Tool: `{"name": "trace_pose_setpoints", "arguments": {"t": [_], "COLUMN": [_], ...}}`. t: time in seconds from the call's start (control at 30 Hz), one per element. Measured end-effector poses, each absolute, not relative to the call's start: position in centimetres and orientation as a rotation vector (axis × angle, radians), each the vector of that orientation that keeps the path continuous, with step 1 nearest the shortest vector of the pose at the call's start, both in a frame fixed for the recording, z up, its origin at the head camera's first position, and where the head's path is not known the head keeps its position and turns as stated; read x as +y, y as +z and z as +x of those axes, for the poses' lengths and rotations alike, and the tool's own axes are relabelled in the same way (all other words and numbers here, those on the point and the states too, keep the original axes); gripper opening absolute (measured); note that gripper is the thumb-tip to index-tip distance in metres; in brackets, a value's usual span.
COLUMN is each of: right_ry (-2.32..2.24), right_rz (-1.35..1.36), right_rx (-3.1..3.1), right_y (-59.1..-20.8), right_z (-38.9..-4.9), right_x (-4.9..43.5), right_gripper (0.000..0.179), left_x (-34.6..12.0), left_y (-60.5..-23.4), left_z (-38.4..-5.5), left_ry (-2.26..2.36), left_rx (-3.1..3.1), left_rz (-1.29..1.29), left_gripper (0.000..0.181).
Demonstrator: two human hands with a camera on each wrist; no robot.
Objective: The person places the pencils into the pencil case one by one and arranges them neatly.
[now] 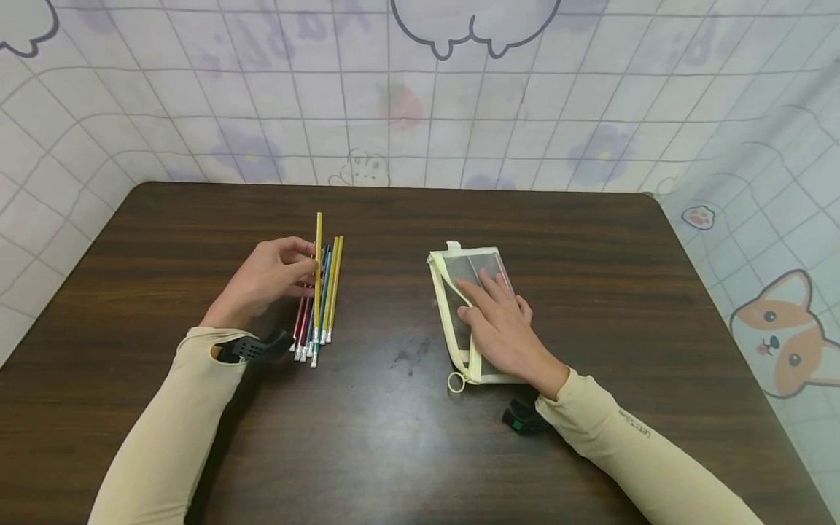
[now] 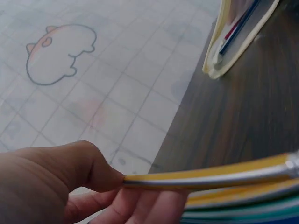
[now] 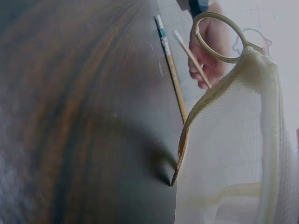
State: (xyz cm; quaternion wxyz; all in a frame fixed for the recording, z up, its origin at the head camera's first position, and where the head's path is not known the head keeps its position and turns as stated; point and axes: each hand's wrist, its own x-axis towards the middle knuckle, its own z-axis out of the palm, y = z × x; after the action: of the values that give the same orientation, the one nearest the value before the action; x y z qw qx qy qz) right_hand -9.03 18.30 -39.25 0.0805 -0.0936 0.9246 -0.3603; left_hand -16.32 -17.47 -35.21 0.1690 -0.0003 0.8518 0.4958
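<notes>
Yellow pencil point(image 1: 318, 299) sits between our left thumb and fingers: the left hand point(image 1: 269, 273) is drawn in to a narrow pinch, near the pencil's middle, which we judge the best place for governing its tilt. One end runs out beyond the pinch, away from us; the end with the silvery band comes back on the near side. Just beside the grip, mostly below it and to its right, lie the other pencils point(image 1: 333, 292), close enough to snag, so we would do well to raise this one clear before any sideways travel. Well to the right of the pinch, the pouch point(image 1: 444, 313) lies on the dark table point(image 1: 394, 452) beneath our right hand point(image 1: 502, 328), whose fingers are spread over it and seem to grasp nothing; how hard they press, we cannot tell. Its side facing the pinch looks parted, so a light, flat press should, in our judgement, steady the pouch without squeezing that gap together.
</notes>
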Motion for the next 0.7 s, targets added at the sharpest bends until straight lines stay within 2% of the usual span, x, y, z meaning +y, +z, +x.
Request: {"name": "trace_pose_setpoints", "arguments": {"t": [0.37,0.7], "right_ry": [-1.092,-1.097], "right_rz": [-0.281,-0.282], "right_rx": [2.773,2.769], "right_y": [-39.4,-39.4], "right_z": [-9.1,-9.0], "right_x": [18.4,18.4], "right_gripper": [0.051,0.052], "left_x": [-14.5,-12.0], "left_y": [-34.6,-35.1], "left_z": [-16.5,-16.4], "left_ry": [1.684,1.856], "left_rx": [2.220,2.040], "left_rz": [0.011,0.028], "left_gripper": [0.044,0.038]}}
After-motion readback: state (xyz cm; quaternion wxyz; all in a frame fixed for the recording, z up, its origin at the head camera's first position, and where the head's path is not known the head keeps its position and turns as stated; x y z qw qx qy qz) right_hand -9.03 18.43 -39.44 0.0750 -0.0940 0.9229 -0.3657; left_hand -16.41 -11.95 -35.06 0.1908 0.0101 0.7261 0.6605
